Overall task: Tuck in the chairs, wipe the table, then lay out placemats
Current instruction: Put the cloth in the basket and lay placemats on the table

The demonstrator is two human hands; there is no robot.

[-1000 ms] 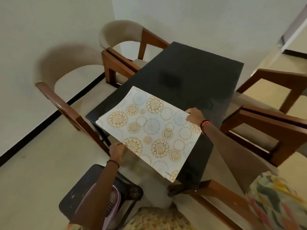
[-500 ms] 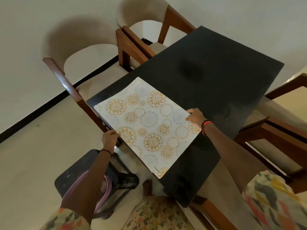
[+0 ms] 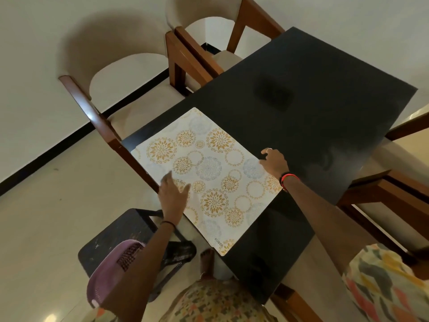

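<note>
Plain off-white walls [image 3: 34,66] meet a glossy cream floor [image 3: 46,228] along a black skirting strip [image 3: 58,147] on the left. On the near left stands a small black plastic stool [image 3: 111,235] carrying a mauve perforated plastic basket [image 3: 102,275].

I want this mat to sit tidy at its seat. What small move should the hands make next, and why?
Probably slide the placemat a little inward from the table edge. Its long side lies right along that edge, the left hand is spread over it and the right hand touches its far side, so both can push.
</note>
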